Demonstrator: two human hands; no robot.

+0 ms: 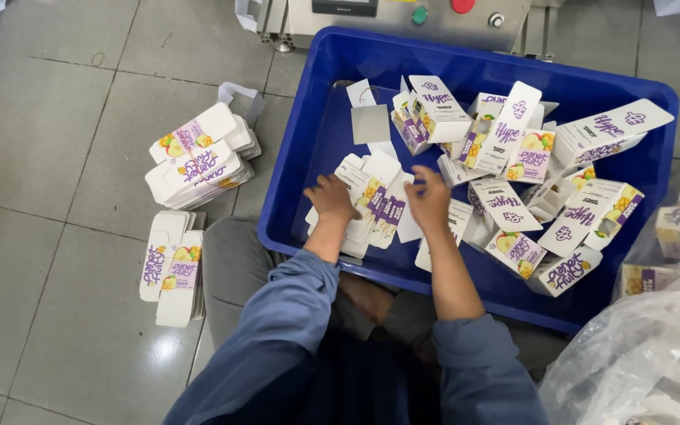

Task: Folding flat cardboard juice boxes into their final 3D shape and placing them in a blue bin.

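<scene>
Knelt on tiled floor [57,102] before a blue bin [308,142]. Left hand [330,197] and right hand [430,198] pressed on flat cartons [379,201] at the bin's near-left corner; fingers curled down, grip hidden, cannot tell. Two carton stacks [198,157] lay on the floor left. Folded boxes [513,142] filled the bin's far right.

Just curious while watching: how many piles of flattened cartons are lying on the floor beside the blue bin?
2: the upper pile lies left of the blue bin; the lower pile lies nearer the person's knee. More may be out of view.
</scene>
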